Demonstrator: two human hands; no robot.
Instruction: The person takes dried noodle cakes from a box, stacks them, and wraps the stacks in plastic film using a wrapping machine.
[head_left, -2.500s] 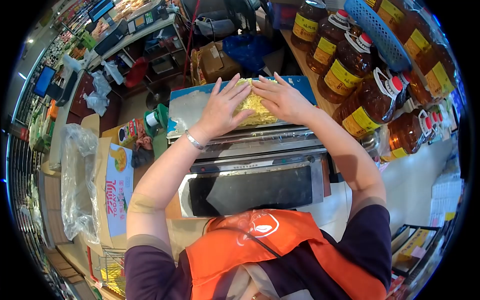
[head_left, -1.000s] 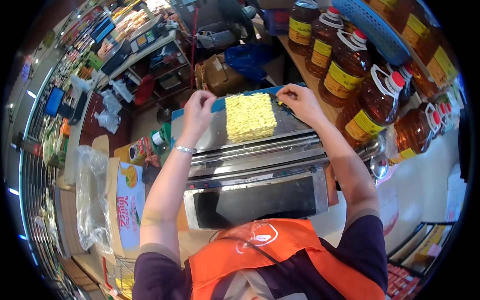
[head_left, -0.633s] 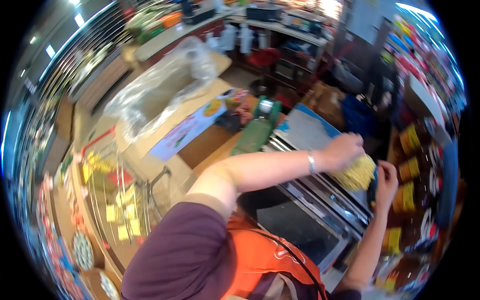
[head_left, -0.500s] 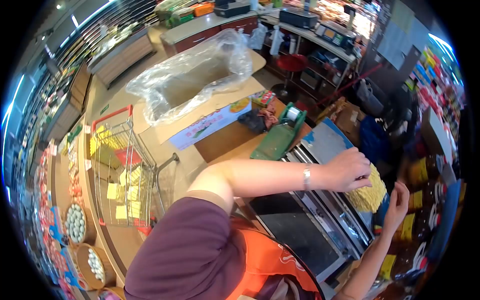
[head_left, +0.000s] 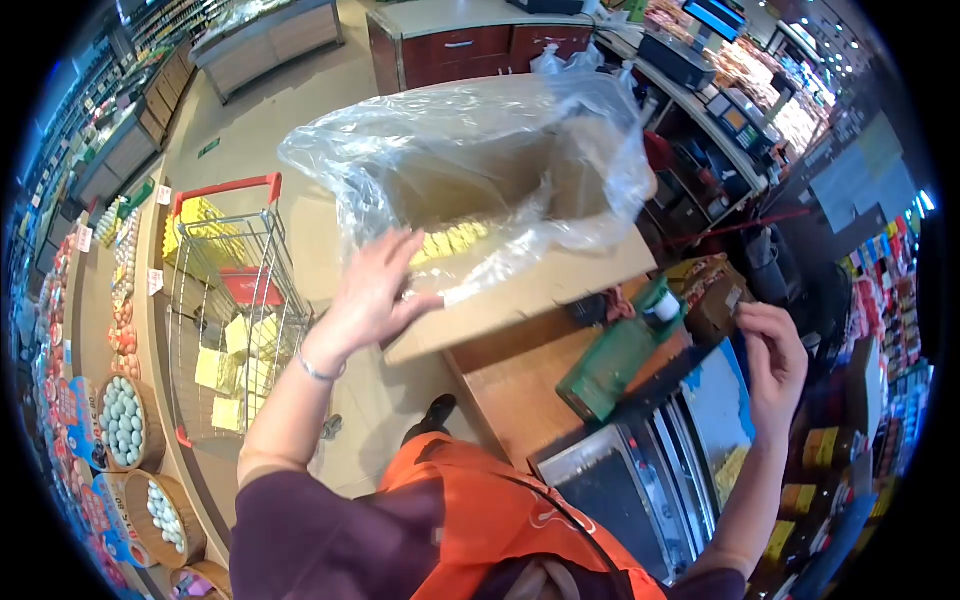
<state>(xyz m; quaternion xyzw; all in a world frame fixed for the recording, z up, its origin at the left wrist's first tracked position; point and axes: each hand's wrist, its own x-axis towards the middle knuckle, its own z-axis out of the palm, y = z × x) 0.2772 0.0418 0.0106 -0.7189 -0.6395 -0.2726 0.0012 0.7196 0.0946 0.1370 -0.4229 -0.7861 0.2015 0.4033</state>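
My left hand (head_left: 375, 300) is spread at the near edge of a cardboard box (head_left: 560, 305) lined with clear plastic (head_left: 440, 110). Its fingertips touch or hover just over the plastic; nothing shows in its grasp. Beside those fingers, inside the liner, lies a lumpy yellow strip (head_left: 450, 240) that resembles noodles. On the right, my right hand (head_left: 772, 365) is raised over the wrapping machine's tray (head_left: 718, 395), fingers loosely bent with a gap to the thumb. Partly behind my right forearm sits a pale yellow noodle-like mass (head_left: 730, 472).
A wire shopping cart (head_left: 235, 300) with yellow blocks stands at the left, beside baskets of eggs (head_left: 122, 420). A green container with a white cap (head_left: 620, 365) rests on the wooden surface. Counters line the back; bottles and packets fill the right side.
My left hand has left the yellow mass on the machine and swung left to the box. My right hand has risen slightly. The view has turned, and a yellow strip now shows in the box.
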